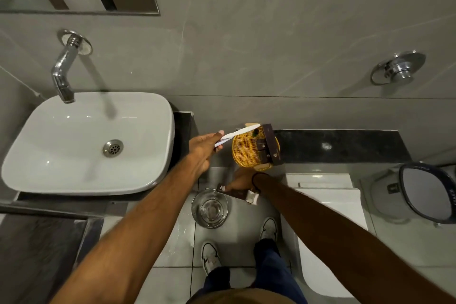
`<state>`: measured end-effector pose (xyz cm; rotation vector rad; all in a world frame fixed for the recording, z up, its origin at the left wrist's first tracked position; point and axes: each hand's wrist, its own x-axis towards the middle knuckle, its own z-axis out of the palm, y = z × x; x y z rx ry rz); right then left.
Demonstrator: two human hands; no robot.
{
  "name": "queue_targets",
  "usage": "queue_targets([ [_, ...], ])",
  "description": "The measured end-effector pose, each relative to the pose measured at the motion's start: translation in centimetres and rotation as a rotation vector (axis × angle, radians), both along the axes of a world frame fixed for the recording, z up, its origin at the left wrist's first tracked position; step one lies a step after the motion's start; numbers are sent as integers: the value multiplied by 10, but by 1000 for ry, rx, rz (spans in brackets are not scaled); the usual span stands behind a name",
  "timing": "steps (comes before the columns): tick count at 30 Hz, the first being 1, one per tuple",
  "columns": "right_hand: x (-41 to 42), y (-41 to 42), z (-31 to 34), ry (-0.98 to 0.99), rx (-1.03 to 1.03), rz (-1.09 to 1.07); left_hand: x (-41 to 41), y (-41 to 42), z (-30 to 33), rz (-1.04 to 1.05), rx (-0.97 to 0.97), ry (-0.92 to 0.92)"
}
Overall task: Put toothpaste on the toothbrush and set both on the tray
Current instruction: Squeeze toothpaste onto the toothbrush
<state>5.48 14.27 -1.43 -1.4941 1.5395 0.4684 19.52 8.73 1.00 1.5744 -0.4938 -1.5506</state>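
1. Looking down from head height, one woven tray [246,153], round and yellow, is seen on the dark ledge [345,145]; it is taken as the landmark for all that follows.
2. Two hands are counted. The left hand [204,148] lies just left of the tray, its fingers closed around the near end of one long white object [237,134]; it appears to be the toothbrush or the toothpaste, but which cannot be told from the blur.
3. The long axis of that white object runs from lower left to upper right; its free end points toward the wall and reaches over the tray's far rim.
4. The right hand [240,181] is held just below the tray, clamped on one dark brown packet [238,194] with a white end.
5. One dark box [271,145] rests across the tray's right side, and two small dark sachets [262,150] are seen just left of the box, inside the tray.
6. One clear glass [209,207], upright, appears below the tray, just beside the right hand.
7. One white basin [74,155] is set well to the left of the tray, with one chrome tap [63,74] above the basin.
8. Two shoes [209,256] are seen on the floor, far below the tray.
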Motion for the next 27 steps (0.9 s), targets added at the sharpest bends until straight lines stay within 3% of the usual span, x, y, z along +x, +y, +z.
queue_targets([
  [5, -18, -11, 1, 60, -307, -47, 11, 12, -14, 34, 23, -35],
  [9, -23, -8, 10, -33, -713, -60, 26, 25, -34, 45, 38, -152],
  [12, -18, -12, 20, -8, -929, 142, 33, 27, -46, 25, 33, -220],
  [14, -11, -16, 28, 35, -894, 301, 33, 28, -48, -13, 31, -253],
  [17, -9, -25, 25, 47, -785, 346, 26, 20, -55, -99, 51, -289],
  [27, -52, -46, 14, 4, -512, 94, -17, 2, -63, -220, 61, -231],
])
